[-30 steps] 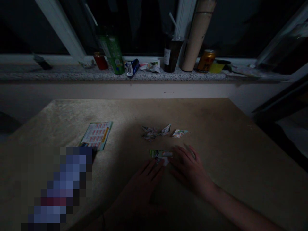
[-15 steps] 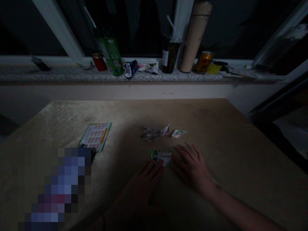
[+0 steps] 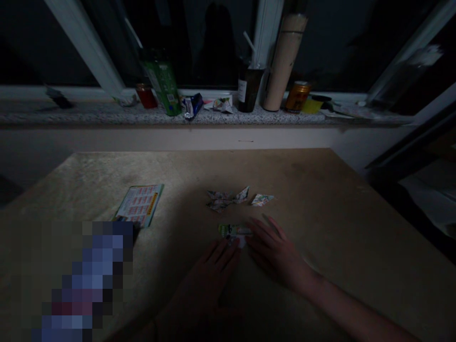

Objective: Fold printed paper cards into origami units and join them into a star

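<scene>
In the head view, the paper strip [image 3: 230, 230] lies on the bench [image 3: 320, 190] directly ahead of the left hand [image 3: 215, 263] and to the left of the right hand [image 3: 269, 244], its visible long axis running crosswise before them; the left fingertips appear to rest on its near edge, the right fingertips to cover its right end, so neither hand is clearly the nearer; the left hand is flat and wide, its fingers extended side by side, the right hand wide as well, its fingers slightly fanned; whether a thumb pinches the paper from below I cannot tell in this dim light; there are two hands and one strip; just beyond the strip, ahead of both hands, are folded paper pieces [image 3: 242, 195], four by my count, two of them crowded together at the left, one pointing up beside those, and one set apart at the right, ahead of the right hand; well to the left of the hands lies one printed card [image 3: 138, 203], with one pixelated blue shape [image 3: 92, 270] nearer the person, too masked to identify; far beyond the hands, the sill [image 3: 213, 118] carries among other things one green bottle [image 3: 166, 90], one dark cup [image 3: 251, 90], one beige cylinder [image 3: 285, 61] and one orange can [image 3: 298, 97].
</scene>
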A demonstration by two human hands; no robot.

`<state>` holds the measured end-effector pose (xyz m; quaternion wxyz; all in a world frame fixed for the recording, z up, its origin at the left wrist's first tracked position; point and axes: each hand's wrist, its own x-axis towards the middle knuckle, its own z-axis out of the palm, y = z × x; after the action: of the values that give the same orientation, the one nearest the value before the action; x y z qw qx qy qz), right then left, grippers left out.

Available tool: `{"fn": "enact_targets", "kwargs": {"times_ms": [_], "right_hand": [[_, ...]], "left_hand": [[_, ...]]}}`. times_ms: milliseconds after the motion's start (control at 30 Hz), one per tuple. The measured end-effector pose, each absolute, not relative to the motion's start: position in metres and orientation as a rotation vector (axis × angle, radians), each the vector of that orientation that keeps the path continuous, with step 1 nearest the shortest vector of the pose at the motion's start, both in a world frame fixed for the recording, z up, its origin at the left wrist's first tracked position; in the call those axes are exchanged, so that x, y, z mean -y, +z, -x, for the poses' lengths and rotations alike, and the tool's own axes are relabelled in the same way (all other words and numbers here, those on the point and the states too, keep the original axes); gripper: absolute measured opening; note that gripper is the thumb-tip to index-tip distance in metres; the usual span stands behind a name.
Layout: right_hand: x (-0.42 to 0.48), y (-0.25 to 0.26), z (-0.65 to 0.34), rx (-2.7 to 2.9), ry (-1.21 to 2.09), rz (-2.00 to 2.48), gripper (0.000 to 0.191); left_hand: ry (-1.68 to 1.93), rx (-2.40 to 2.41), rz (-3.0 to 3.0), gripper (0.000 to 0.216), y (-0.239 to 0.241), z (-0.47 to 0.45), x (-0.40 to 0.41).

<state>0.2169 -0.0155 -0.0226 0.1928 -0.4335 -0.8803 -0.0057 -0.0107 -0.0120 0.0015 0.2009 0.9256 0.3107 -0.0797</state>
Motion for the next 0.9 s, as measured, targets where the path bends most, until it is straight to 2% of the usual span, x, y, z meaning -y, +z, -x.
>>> {"fn": "enact_targets", "kwargs": {"times_ms": [533, 767, 900], "right_hand": [[0.019, -0.014, -0.217, 2.588, 0.147, 1.137, 0.041], [0.017, -0.016, -0.220, 2.448, 0.040, 1.275, 0.025], [0.016, -0.018, -0.221, 2.433, 0.023, 1.267, 0.025]], "left_hand": [[-0.133, -0.836, -2.707, 0.099, -0.009, 0.014, 0.014], [-0.051, -0.807, -2.718, 0.097, -0.013, 0.017, 0.013], [-0.105, -0.842, -2.681, 0.097, -0.009, 0.015, 0.013]]}}
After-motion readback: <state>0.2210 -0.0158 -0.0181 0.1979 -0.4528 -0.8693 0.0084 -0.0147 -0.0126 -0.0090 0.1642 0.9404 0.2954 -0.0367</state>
